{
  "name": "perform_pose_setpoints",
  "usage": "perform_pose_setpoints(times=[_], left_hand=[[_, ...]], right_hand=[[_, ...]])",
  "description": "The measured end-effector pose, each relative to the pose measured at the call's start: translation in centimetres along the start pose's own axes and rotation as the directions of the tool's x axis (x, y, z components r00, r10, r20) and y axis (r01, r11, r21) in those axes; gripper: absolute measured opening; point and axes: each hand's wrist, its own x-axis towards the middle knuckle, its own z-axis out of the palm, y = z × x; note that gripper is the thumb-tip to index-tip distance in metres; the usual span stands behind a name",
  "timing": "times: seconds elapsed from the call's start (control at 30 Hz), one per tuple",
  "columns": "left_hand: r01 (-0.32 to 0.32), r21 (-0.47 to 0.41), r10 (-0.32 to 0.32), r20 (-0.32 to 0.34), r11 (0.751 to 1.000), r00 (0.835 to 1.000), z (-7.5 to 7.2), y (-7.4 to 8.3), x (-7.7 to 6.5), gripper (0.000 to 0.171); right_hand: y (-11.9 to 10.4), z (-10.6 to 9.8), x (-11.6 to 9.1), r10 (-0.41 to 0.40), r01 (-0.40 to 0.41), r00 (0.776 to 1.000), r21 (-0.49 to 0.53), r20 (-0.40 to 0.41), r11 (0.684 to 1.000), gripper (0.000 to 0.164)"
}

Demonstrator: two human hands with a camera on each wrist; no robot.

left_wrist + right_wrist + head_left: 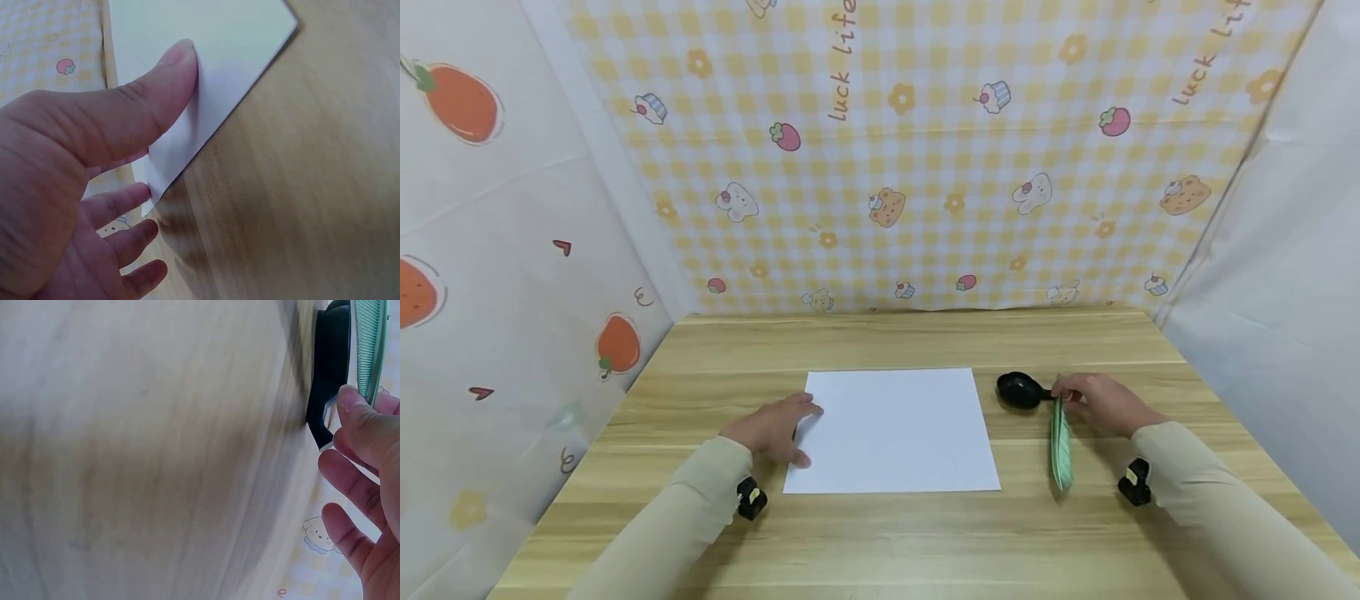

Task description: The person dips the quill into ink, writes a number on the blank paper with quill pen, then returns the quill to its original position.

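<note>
A white sheet of paper [895, 433] lies flat on the wooden table. At its left edge is my left hand [775, 427], thumb and fingers spread; in the left wrist view the thumb [156, 94] lies over the sheet and the other fingers are near its edge. My right hand [1101, 402] pinches one end of a slim, green, leaf-shaped ribbed piece [1061, 450] between thumb and forefinger. Just left of it, a black spoon [1021, 390] lies with its rounded bowl upward and its handle running toward my right hand. Whether that hand touches the handle I cannot tell.
The wooden table [880, 550] meets a yellow checked cloth backdrop [925, 167] at the back. White printed cloth [535, 250] hangs along the left side, and plain white cloth [1285, 250] along the right. A small black device [1137, 482] is worn at each wrist.
</note>
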Motion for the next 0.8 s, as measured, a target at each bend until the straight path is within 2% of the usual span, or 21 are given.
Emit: perform_pose_setpoints(times=[0.27, 0.53, 0.8], left_hand=[[0.015, 0.005, -0.015, 0.002, 1.000, 1.000, -0.26, 0.25, -0.06, 0.075], [0.010, 0.022, -0.010, -0.001, 1.000, 1.000, -0.29, 0.37, 0.13, 0.075], [0.006, 0.054, -0.005, -0.013, 0.999, 1.000, -0.02, 0.46, 0.18, 0.074]], right_hand=[[-0.37, -0.10, 0.29, -0.003, 0.003, 1.000, 0.009, -0.021, 1.000, 0.022], [-0.54, -0.25, 0.30, 0.048, -0.048, 0.999, 0.034, 0.005, 0.998, 0.020], [-0.65, -0.66, -0.03, 0.133, -0.135, 0.991, 0.077, 0.025, 0.988, 0.015]])
